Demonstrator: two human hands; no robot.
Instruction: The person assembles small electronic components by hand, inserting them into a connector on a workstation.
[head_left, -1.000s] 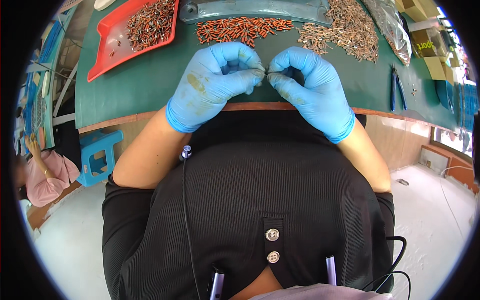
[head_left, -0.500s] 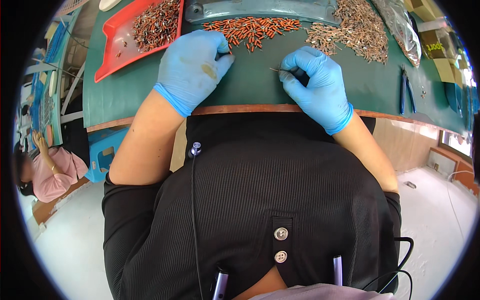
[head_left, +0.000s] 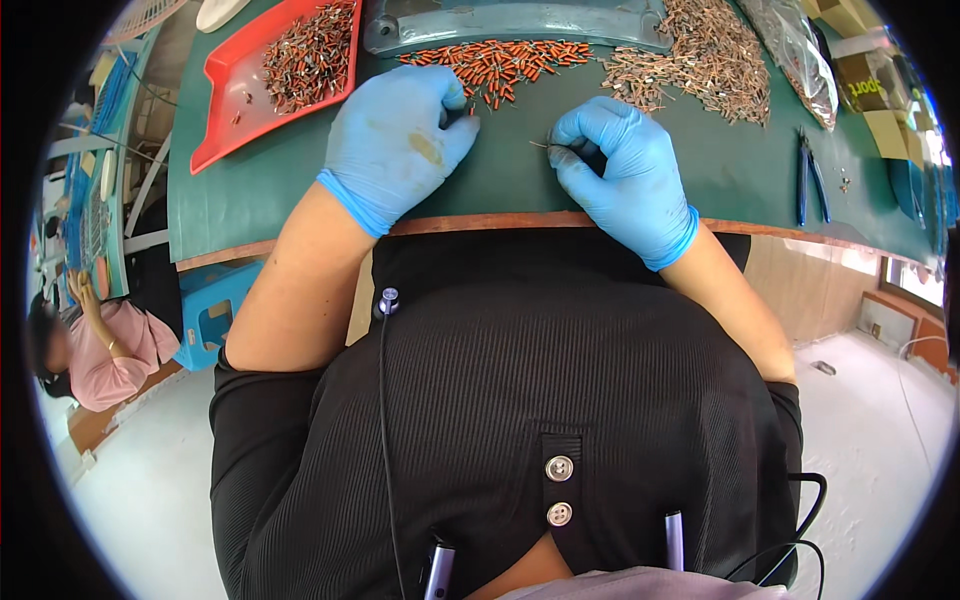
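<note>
Two hands in blue gloves are being rested on a green mat [head_left: 500,185] at a bench edge, seen from above.

The left hand [head_left: 400,140] is being laid palm down toward 12 o'clock, its fingertips being curled onto the near edge of a row of orange sleeves [head_left: 500,62]. Whether a sleeve is being gripped under those fingertips cannot be told, since they are being hidden by the back of the hand.

The right hand [head_left: 615,165] is being held at 3 o'clock from the left, just beside it but apart. Its thumb and forefinger are being pressed together on a thin pin [head_left: 543,146], which is being pointed toward 9 o'clock, its free end sticking out over the bare mat between the two hands. The other fingers are being folded loosely into the palm.

A pile of copper parts [head_left: 700,60] is being kept at 1 o'clock from the right hand, near it. A grey fixture [head_left: 510,20] is being shown at 12 o'clock, just behind the sleeves. A red tray [head_left: 225,100] with dark parts in it is being shown at 10 o'clock from the left hand. Blue pliers [head_left: 808,175] are being left at 3 o'clock, well apart from the right hand.

A person in pink [head_left: 95,350] is being shown at 8 o'clock, at another bench.
</note>
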